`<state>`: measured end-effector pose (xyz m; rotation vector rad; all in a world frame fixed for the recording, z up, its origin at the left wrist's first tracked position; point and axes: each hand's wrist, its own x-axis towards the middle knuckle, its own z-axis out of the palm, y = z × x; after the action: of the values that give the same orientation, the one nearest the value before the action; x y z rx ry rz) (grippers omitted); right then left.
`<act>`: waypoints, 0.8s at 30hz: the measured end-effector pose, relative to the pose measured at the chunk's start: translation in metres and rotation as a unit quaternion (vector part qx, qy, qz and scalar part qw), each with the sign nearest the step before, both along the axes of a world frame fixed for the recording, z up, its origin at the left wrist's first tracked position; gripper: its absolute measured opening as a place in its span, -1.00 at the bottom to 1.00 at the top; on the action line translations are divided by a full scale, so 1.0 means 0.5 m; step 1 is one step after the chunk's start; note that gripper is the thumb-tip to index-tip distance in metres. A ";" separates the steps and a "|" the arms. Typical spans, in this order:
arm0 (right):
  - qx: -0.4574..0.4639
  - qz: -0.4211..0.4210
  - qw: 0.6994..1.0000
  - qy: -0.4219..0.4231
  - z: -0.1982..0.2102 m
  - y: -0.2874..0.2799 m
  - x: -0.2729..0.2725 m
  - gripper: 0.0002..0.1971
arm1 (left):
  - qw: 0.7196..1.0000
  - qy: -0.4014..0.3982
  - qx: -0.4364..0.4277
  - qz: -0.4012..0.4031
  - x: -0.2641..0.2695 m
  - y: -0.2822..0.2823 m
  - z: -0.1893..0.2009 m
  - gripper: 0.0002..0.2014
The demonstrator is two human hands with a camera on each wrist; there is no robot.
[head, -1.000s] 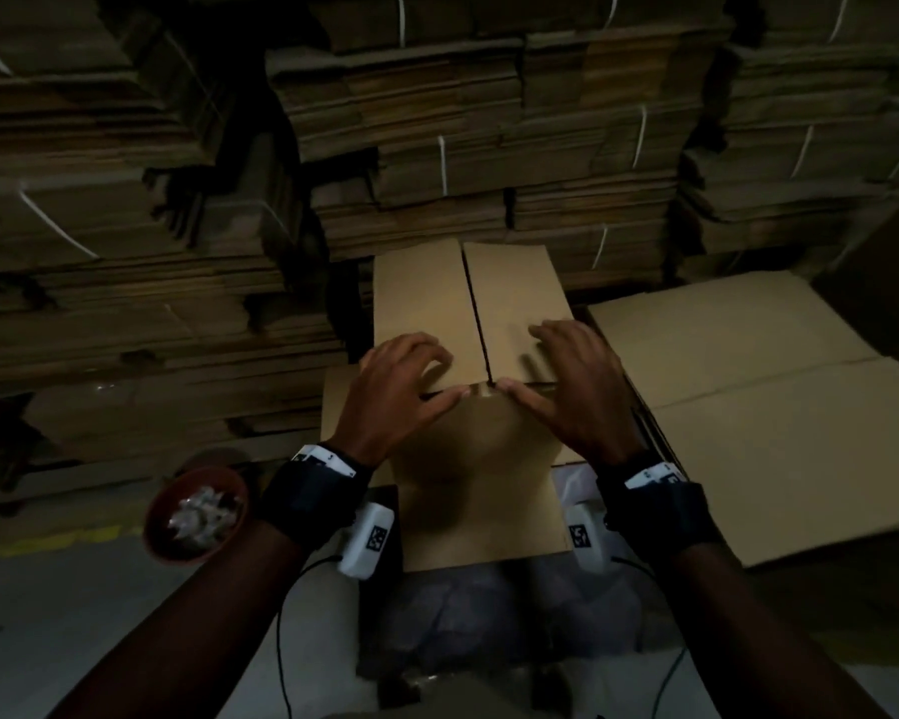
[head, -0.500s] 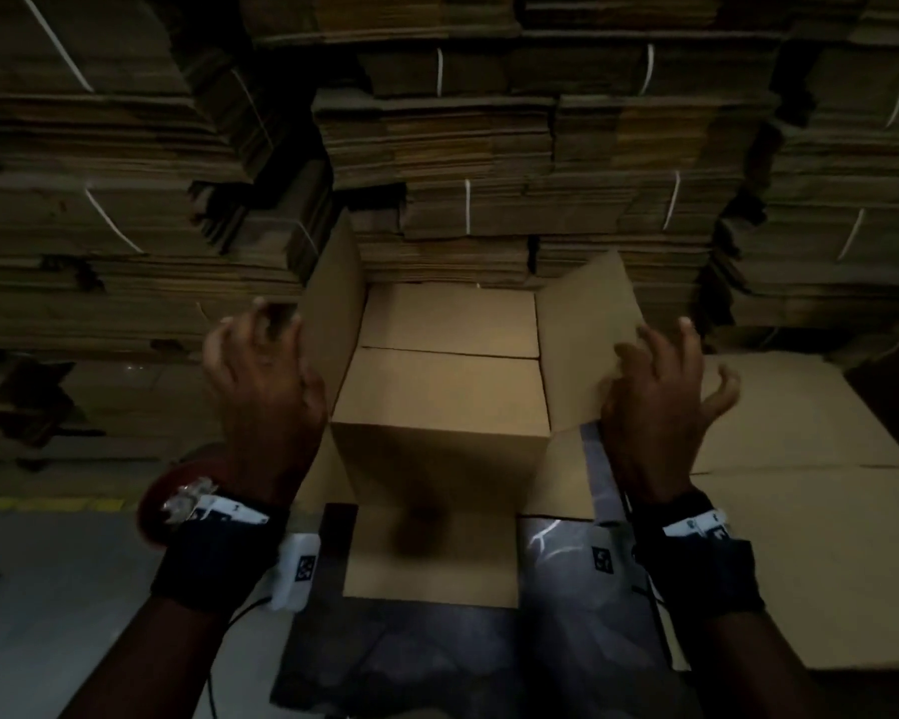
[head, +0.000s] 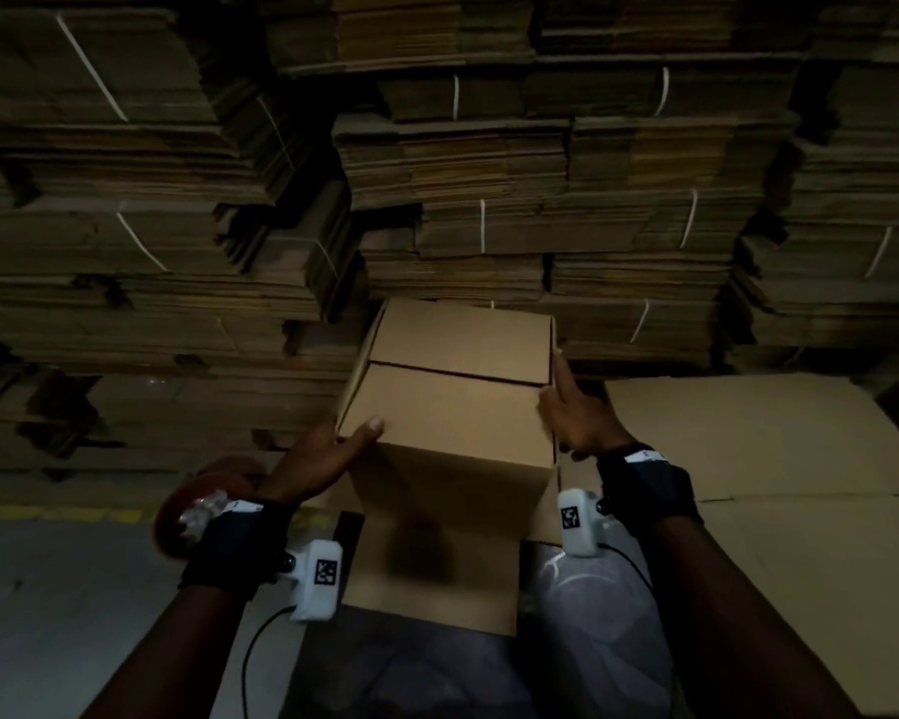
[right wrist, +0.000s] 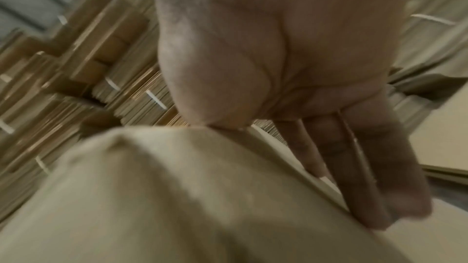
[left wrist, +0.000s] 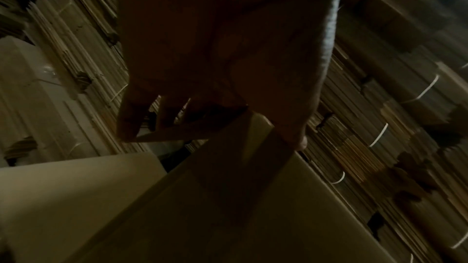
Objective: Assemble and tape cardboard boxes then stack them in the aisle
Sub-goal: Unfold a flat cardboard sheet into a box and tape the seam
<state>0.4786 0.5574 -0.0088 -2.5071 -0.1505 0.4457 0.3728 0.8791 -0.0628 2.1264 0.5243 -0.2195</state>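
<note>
Head view shows, nearest the person, a dark plastic-covered worktop [head: 426, 672] on which the cardboard box [head: 452, 459] stands, its near wall facing the camera and its two top flaps folded flat so that their seam runs across the top, left to right. The left hand [head: 323, 461] grips the box at its near left top corner, thumb lying on the top flap and fingers wrapped down the left side wall; the left wrist view confirms the curl of those fingers round the corner edge. The right hand [head: 574, 417] presses flat against the right side wall, fingers straight and pointing away along the upper edge, thumb at the flap's rim; it clasps nothing. The box looks empty and so probably light, stiff along its creases but easily dented in the middle of a panel, and its plain surface should offer fair friction. No tape is visible on the seam, so the flaps will likely spring up if freed; the best hold is on opposite walls near the corners, with a thumb over each flap. Behind the left wrist sits a reddish tape roll [head: 193, 503]. To the right lie flattened cartons [head: 779, 459], and beyond everything rise strapped bundles of flat cardboard [head: 489, 163].
</note>
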 end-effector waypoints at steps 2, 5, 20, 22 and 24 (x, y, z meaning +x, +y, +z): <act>0.008 0.009 1.000 -0.010 -0.009 -0.006 -0.004 -0.33 | 0.999 -0.038 -0.026 0.021 0.007 0.005 0.002 -0.21; -0.007 -0.001 0.999 -0.031 -0.013 -0.017 -0.030 -0.31 | 0.995 -0.053 0.062 0.053 0.038 0.023 0.002 -0.03; -0.197 0.095 0.952 -0.215 -0.006 -0.009 -0.167 -0.64 | 0.963 -0.230 0.129 -0.051 0.233 -0.014 0.116 -0.71; -0.183 0.114 0.952 -0.219 0.002 0.001 -0.175 -0.68 | 0.947 -0.242 0.140 -0.156 0.227 -0.032 0.127 -0.58; -0.174 0.121 0.954 -0.210 0.011 0.006 -0.169 -0.70 | 0.902 -0.235 0.212 -0.295 0.215 -0.048 0.117 -0.39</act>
<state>0.3941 0.5602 -0.0035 -2.9164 -0.5969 0.0199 0.4803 0.8553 -0.0044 2.6039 -0.4094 0.0903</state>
